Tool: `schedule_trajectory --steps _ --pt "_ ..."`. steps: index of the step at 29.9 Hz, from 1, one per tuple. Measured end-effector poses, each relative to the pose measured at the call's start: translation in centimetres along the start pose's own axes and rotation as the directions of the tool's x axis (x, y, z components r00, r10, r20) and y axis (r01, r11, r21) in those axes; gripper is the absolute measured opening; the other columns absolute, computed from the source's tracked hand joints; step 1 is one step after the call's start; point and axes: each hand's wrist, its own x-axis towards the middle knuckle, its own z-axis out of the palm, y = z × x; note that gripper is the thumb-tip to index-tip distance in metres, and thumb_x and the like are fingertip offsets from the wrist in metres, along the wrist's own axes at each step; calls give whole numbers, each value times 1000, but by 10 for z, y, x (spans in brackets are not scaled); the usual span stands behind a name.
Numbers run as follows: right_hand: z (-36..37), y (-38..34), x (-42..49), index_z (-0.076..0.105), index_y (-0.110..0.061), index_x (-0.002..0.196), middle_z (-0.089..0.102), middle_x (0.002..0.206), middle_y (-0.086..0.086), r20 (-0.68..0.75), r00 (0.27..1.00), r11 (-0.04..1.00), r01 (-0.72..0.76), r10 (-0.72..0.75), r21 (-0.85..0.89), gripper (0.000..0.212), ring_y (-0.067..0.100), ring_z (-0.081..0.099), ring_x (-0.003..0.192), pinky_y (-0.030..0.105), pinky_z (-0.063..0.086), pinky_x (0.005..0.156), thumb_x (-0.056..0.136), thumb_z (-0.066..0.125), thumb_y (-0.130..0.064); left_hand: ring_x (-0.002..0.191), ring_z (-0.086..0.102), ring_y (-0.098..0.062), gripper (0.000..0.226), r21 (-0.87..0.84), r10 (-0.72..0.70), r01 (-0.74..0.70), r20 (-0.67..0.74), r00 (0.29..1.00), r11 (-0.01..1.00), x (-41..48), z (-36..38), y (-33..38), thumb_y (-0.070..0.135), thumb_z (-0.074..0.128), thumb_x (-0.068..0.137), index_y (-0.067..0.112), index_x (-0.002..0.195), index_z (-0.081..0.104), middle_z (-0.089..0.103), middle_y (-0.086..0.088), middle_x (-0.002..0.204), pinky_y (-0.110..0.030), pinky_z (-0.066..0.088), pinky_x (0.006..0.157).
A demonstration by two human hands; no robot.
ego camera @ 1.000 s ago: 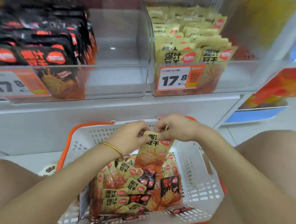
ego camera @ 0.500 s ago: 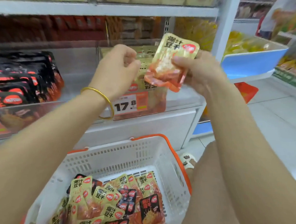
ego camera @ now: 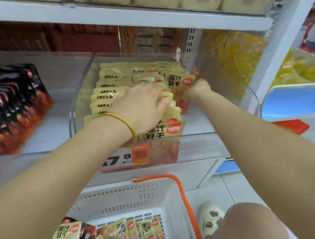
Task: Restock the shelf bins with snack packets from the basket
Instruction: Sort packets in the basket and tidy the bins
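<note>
1. The left hand point(ego camera: 143, 103) lies with straight fingers on top of the rows of yellow snack packets point(ego camera: 112, 88) standing in the clear shelf bin point(ego camera: 198, 146); a gold bangle point(ego camera: 125, 127) circles its wrist.
2. The right hand point(ego camera: 199, 88) reaches deep into the same bin and grips a yellow packet point(ego camera: 180, 82) by its right edge, holding it upright against the right end of the rows.
3. An orange and white price tag point(ego camera: 129, 158) is fixed to the bin's front wall, partly hidden by the left wrist.
4. To the left, a second clear bin point(ego camera: 49, 69) holds black and red snack packets point(ego camera: 18, 106), with bare space between them and the divider.
5. Below the shelf, a white basket with an orange handle point(ego camera: 182, 195) holds more yellow and black packets point(ego camera: 110, 233), heaped loosely at its near end.
6. A knee point(ego camera: 246, 221) shows at the lower right, with a light slipper point(ego camera: 211, 217) on the floor just beside the basket.
</note>
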Motion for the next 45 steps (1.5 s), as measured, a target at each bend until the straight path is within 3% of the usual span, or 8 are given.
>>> schedule_trajectory --steps 10,14,20,24,29,35,39,45 --pt "11 -12 -9 57 -5 102 67 103 15 -14 991 983 134 -136 -127 27 31 66 89 42 56 80 84 68 -23 139 28 -22 51 -29 3 -3 4 1000 1000 3 3 -2 44 22 99 15 133 48 37 -8 148 -42 23 114" --pt "-16 -13 -44 53 -3 108 63 105 10 -57 992 993 114 -115 -29 42 29 65 90 42 56 79 79 75 -24 130 40 -25 53 -125 48 -79 -232 971 989 -22 -5 1 45 28 93 17 128 55 50 -5 138 -39 31 109" --pt "-44 -13 -183 44 -22 71 62 66 -2 -196 890 908 420 -412 -5 27 13 63 57 27 48 55 82 68 -21 99 57 -26 31 -166 177 -305 -528 830 938 -108 10 -3 27 40 90 13 101 65 66 0 105 -39 41 86" --pt "12 -1 -252 52 -16 70 58 53 -2 240 835 858 513 -495 -14 19 12 59 42 16 40 38 84 62 -10 91 57 -27 29 -162 206 -261 -293 934 952 -172 60 -31 27 38 89 16 96 64 65 1 95 -41 45 77" --pt "155 60 -249 66 5 98 71 86 19 784 617 825 477 -70 -302 17 26 69 66 28 52 49 91 54 -5 91 60 -27 47 -84 139 -128 141 980 988 -207 122 -70 32 26 81 18 94 69 69 2 94 -42 51 81" --pt "274 136 -255 54 2 122 58 122 17 808 586 854 389 59 -345 37 30 56 111 34 45 91 97 49 -25 103 58 -25 27 31 -20 9 354 935 999 -195 164 -91 22 42 92 19 106 64 66 -2 110 -39 49 87" --pt "318 152 -269 40 -11 62 42 66 5 770 631 941 193 97 -277 34 15 40 57 31 43 65 95 44 -8 106 57 -25 27 75 -70 45 380 922 996 -188 181 -102 19 42 92 18 110 62 64 -2 114 -39 48 89" --pt "271 116 -247 53 -5 72 44 70 2 815 575 937 320 -75 -139 23 21 49 72 30 43 60 94 49 -5 114 53 -25 32 65 -170 159 503 848 985 -189 188 -107 21 48 93 17 125 51 57 -6 124 -40 47 93"
